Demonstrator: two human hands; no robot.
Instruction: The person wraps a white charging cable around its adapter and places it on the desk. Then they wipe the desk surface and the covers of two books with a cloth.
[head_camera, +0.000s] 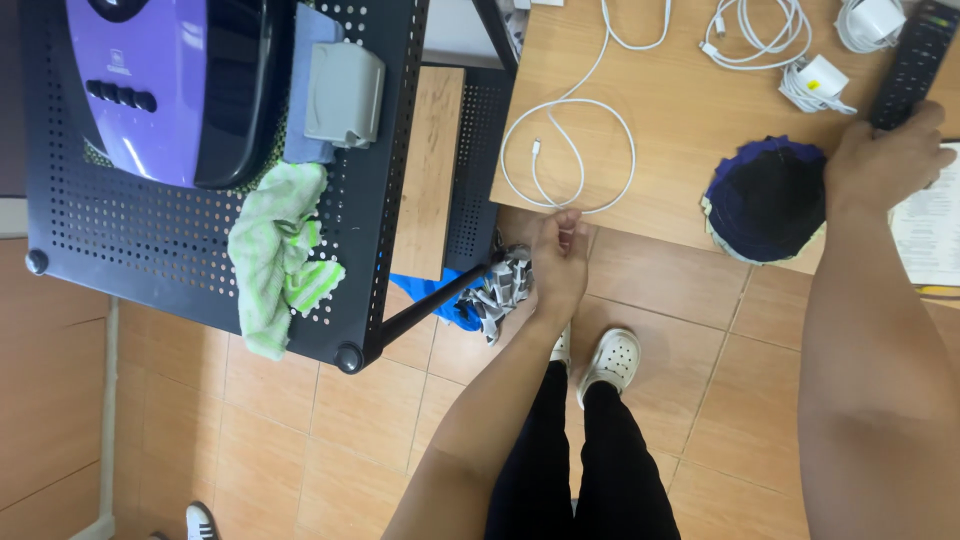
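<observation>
Wooden tabletop (680, 150) was our landmark. Left of it stood a black perforated metal rack (70, 220) carrying a purple appliance (150, 90) and a green-and-white rag (275, 255). On the tabletop's right edge our right hand (885, 150) was wrapped around a black remote control (915, 60), which we judged light, rigid and smooth, best gripped mid-body. Below its front edge our left hand (558, 255) pinched a patterned cloth (505, 290), soft and limp.
</observation>
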